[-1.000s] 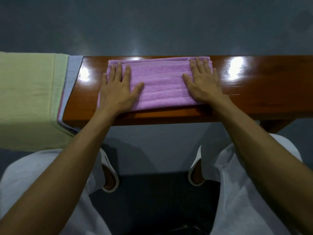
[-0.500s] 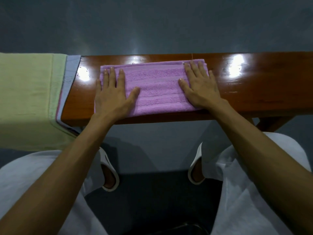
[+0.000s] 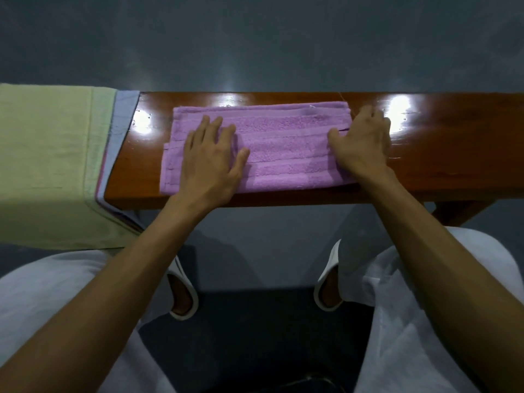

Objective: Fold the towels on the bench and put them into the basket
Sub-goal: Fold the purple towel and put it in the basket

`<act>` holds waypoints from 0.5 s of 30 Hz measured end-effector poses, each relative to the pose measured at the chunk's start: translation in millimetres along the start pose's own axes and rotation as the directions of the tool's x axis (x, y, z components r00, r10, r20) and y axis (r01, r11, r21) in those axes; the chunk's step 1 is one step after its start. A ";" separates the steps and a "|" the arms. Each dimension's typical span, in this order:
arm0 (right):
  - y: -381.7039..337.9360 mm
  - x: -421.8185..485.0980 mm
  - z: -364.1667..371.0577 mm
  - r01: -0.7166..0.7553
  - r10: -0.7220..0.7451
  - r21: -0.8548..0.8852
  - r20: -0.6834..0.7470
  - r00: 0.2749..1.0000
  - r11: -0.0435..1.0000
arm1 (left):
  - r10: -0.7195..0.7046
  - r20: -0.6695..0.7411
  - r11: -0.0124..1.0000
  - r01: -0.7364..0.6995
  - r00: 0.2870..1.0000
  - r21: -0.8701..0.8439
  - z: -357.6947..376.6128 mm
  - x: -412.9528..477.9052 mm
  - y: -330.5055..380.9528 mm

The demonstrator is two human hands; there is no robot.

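Purple towel, folded long, ribbed, on the surface; left hand flat on it, fingers spread; right hand, fingers curled round its end

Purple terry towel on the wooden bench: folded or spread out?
Folded. The purple terry towel lies as a compact rectangle, with stacked layer edges showing at its left end.

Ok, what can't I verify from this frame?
Head view, the only one:
Basket: outside the frame.
Fingertips of the right hand at the right end of the purple towel: behind the knuckles, so grip unclear.
Stacked towels under the green towel: covered by it, cut by the left edge; count unclear.
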State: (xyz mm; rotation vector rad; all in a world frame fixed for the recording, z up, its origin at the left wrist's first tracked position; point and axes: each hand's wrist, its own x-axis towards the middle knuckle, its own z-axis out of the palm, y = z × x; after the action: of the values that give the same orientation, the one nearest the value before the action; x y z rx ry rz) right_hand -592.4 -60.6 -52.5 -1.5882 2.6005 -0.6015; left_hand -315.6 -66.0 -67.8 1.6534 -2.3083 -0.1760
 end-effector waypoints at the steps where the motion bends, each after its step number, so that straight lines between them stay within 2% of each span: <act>1: 2.1 2.8 -0.1 -0.021 0.021 0.000 0.025 0.999 1.000 | 0.010 0.001 1.000 -0.010 1.000 -0.007 2.1 -2.6 4.8; 6: 8.1 11.5 -6.3 -0.106 0.091 0.102 0.146 0.985 0.989 | 0.021 0.075 0.999 -0.025 0.997 0.047 16.5 -7.9 17.4; 11: 11.9 13.9 -15.0 -0.101 0.062 0.164 0.230 0.971 0.981 | 0.020 0.082 0.999 -0.025 0.996 0.049 21.4 -2.0 20.8; 13: 13.2 16.6 -20.5 -0.093 0.034 0.218 0.261 0.965 0.971 | 0.026 0.079 1.000 -0.026 0.997 0.005 22.5 1.1 24.3; 15: 17.2 23.7 -27.0 -0.101 0.029 0.258 0.268 0.963 0.961 | 0.053 0.076 0.993 -0.045 0.996 -0.108 22.9 4.5 29.2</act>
State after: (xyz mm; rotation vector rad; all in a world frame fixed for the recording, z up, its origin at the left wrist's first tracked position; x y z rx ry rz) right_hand -624.4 -65.9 -29.5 -1.3866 2.2590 -0.6576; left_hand -350.4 -62.2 -80.9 1.5627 -2.3508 -0.3524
